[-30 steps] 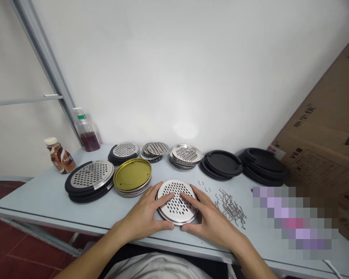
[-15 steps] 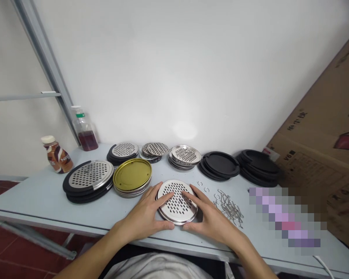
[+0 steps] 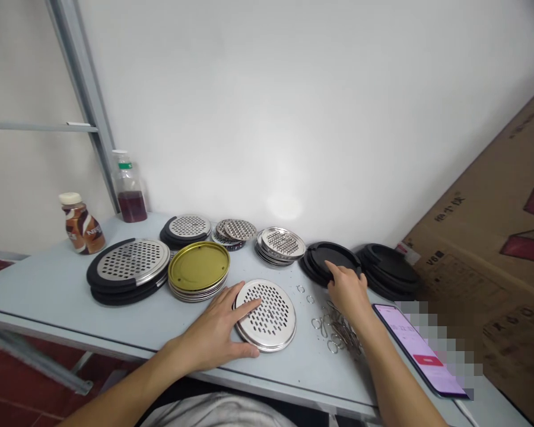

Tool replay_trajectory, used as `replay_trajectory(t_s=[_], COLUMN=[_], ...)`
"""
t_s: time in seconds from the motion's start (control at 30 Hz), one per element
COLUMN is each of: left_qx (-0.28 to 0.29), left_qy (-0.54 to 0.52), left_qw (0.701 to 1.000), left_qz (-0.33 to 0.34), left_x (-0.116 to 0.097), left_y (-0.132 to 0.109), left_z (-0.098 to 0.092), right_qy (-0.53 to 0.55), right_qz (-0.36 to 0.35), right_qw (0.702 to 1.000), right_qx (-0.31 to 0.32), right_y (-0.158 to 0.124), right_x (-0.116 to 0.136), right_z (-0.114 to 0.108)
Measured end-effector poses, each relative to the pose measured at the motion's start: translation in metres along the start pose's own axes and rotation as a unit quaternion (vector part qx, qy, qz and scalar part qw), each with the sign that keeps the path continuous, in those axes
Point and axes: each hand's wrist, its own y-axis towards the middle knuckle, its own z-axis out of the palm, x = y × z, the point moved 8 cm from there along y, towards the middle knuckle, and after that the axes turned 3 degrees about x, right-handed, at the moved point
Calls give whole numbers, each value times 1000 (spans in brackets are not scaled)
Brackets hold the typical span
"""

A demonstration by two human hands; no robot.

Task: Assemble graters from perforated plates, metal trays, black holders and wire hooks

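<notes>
A round silver grater disc (image 3: pixel 267 317) with rows of slots lies flat at the front middle of the table. My left hand (image 3: pixel 213 338) is spread at its left edge, index finger on the slotted face and thumb stretched out near the front rim. My right hand (image 3: pixel 347 290) is over the near right rim of a stack of round black trays (image 3: pixel 320 261), index finger stretched across the top one. Its other fingers are partly hidden, and I see nothing held. Below that wrist lies a heap of metal rings and wire clips (image 3: pixel 338 332), with two loose rings (image 3: pixel 310 299) beside it.
Gold-topped lids (image 3: pixel 199 265), silver grater discs (image 3: pixel 282 244) and black-rimmed graters (image 3: pixel 131 261) stand in stacks. Another black tray stack (image 3: pixel 389 270) is behind a phone (image 3: pixel 420 350). Two bottles (image 3: pixel 131 196) are at left, a carton (image 3: pixel 489 267) at right.
My right hand has left the grater disc and moved right and away to the black trays. My left hand stays at the disc. The view has shifted slightly.
</notes>
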Motion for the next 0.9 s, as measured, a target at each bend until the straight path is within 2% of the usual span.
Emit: replay_trajectory(t_s=[0.23,0.33,0.43,0.57,0.63,0.77,0.9], left_qx=[10,8,8,8,5,2,4], left_qy=[8,7,8,8,7,12,5], left_qw=[1000,1000,1000,1000,1000,1000,1000], left_qz=[-11,-7,-8,-16,-14,-16,-21], left_x=[1,0,0,3,4,5,5], left_y=[1,1,1,2,2,3,2], left_z=[1,1,0,1,2,3,2], right_qy=[-42,-59,-52,39,93,142,156], right_qz=[-5,-4,-36,-105,-140,-191,-203], right_qw=[999,995,988,967,952,946,943], right_qx=[-24,-78,-138,-228,-254,-222,-211], right_y=[-15,-22,-30,-53,-71,-106,-126], right_x=[1,-4,-10,-21,-26,-26,-30], right_z=[-3,-13,-22,-37,-46,-55,-60])
